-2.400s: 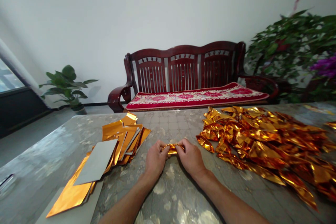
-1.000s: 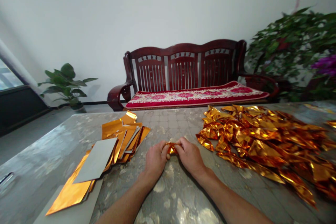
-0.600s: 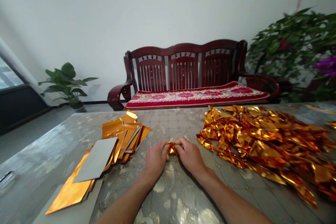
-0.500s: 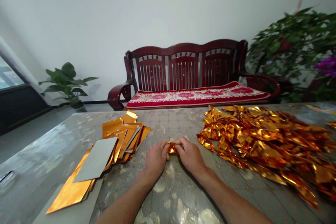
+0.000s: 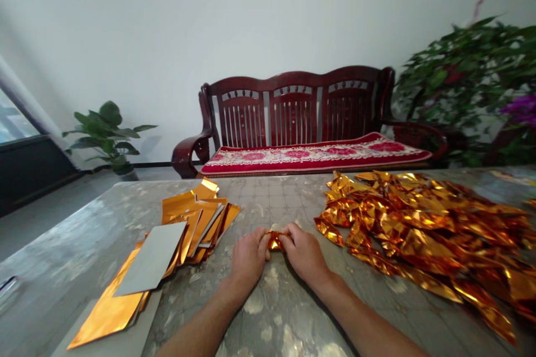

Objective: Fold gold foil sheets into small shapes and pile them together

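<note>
At lower centre, the left hand (image 5: pixel 249 257) and right hand (image 5: pixel 304 254) pinch a crumpled gold foil piece (image 5: pixel 274 241) between their fingertips.

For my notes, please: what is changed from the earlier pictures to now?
The left hand and right hand moved closer, and the gold foil piece between them, stretched wide at first, is now pinched into a small bunch. Neither let go. The crumpled foil pile and flat foil stack stayed.
</note>
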The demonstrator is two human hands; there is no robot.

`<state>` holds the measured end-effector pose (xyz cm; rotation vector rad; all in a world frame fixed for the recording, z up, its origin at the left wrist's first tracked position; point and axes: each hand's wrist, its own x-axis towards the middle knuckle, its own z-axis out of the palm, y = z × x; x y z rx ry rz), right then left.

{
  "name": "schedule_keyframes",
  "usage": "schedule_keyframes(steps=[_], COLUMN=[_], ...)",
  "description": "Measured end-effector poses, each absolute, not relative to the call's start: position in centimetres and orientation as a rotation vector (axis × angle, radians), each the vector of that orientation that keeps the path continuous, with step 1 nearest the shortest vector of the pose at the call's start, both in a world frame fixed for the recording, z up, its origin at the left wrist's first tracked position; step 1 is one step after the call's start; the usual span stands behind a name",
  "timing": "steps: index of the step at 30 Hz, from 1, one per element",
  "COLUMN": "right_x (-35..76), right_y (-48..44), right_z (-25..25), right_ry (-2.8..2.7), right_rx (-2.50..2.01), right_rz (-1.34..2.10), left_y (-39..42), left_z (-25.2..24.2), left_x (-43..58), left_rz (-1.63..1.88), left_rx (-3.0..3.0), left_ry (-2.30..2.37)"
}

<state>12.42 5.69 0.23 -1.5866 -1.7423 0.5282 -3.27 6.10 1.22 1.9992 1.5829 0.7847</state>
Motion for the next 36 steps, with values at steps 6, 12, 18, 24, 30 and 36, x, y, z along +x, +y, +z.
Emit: schedule_keyframes(steps=[6,12,18,24,30,36], right_x=[12.39,12.42,12.42,12.45,12.39,12.39], right_y=[5.69,5.71,5.77,5.8,5.69,5.6], right_z=[0.23,0.22,0.15,0.0,0.11,0.26], right_ry=[-1.734,-1.728,-1.724,-1.737,-1.738,-1.732], right_rx=[-1.592,-1.59,-1.589,-1.581,-1.589,-1.598], right_rz=[0.531,0.534,0.522,0.503,0.505,0.51], left_y=[6.18,6.06,6.12,6.26,6.35,6.31], left_z=[1.11,1.12,1.16,0.84,0.59,0.76], left_x=[-3.19,-3.26,-3.25,-3.39,-3.45,-3.41], left_rz=[0.769,0.769,0.773,0.789,0.8,0.807], left_rx=[1.989,1.997,2.001,2.018,2.034,2.029], left_ry=[1.615,1.602,1.604,1.592,1.586,1.568])
